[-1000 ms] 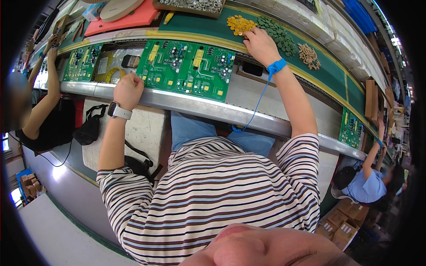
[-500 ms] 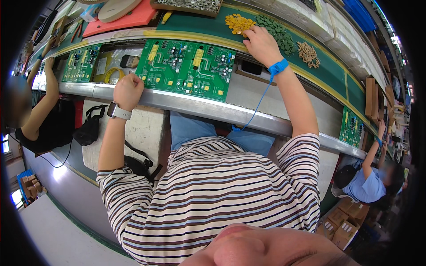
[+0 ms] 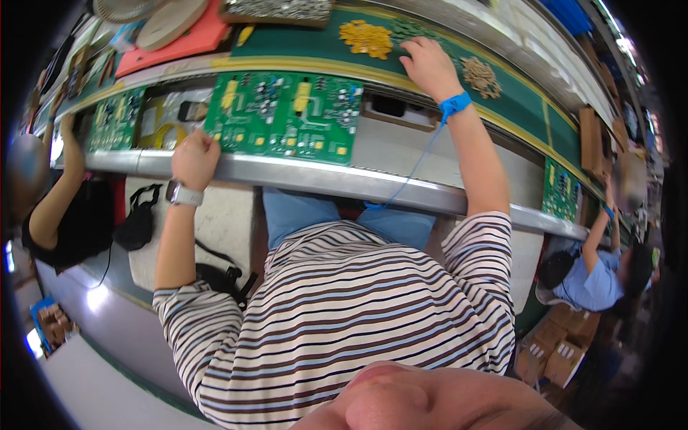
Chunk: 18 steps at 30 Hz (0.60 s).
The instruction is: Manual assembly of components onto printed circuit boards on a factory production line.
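Observation:
My left hand (image 3: 195, 159) is closed, its fingers curled in, beside the left edge of a green circuit board (image 3: 276, 140) on the rail. Whatever it may hold is hidden. The board carries yellow blocks and many small parts; a second similar section adjoins it. My right hand (image 3: 430, 66) reaches over a pile of small green components (image 3: 407, 29) on the green shelf, its thumb and forefinger apart. Part of that pile lies behind the hand. To its left lies a pile of yellow disc-like components (image 3: 365, 39); to its right, a pile of tan components (image 3: 480, 77).
A blue wrist strap (image 3: 454, 106) with a cord hangs from my right wrist to the metal rail (image 3: 308, 175). More boards (image 3: 115, 122) sit along the line, with co-workers at both ends. A tray of metal parts (image 3: 276, 10) stands at the back.
My right hand has moved from the edge of the yellow pile to the green pile. My left hand stays closed by the board. The whole view has shifted slightly.

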Tool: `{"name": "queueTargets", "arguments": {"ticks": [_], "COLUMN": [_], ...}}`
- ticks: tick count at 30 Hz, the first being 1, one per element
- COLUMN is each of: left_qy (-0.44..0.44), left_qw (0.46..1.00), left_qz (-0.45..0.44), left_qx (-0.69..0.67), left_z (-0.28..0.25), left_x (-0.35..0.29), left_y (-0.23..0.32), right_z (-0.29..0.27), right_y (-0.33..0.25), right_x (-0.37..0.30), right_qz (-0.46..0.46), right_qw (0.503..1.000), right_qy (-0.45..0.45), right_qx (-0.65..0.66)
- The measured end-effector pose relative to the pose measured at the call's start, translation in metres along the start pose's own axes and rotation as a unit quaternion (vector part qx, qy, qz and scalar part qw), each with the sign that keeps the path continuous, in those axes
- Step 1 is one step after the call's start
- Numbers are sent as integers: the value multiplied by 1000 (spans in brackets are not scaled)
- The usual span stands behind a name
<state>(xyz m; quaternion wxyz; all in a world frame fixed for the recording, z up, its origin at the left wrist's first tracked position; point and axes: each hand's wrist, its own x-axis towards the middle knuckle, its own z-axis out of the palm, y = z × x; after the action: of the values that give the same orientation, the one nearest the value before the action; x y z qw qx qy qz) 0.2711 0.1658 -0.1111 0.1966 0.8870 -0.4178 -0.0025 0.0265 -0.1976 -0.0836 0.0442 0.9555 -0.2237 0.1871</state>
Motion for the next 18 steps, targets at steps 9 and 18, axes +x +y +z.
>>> {"name": "queueTargets", "arguments": {"ticks": [9,18], "left_qy": [-4,-17], "left_qw": [1000,999], "left_qz": [-10,-8], "left_qx": [-19,-31], "left_z": [4,1], "left_x": [-4,-5], "left_y": [-7,-4], "right_z": [-46,-6], "right_y": [89,93], "right_x": [-40,-61], "right_qz": [150,170], "right_qw": [986,982], "right_qy": [72,-9], "right_qx": [-29,-75]}}
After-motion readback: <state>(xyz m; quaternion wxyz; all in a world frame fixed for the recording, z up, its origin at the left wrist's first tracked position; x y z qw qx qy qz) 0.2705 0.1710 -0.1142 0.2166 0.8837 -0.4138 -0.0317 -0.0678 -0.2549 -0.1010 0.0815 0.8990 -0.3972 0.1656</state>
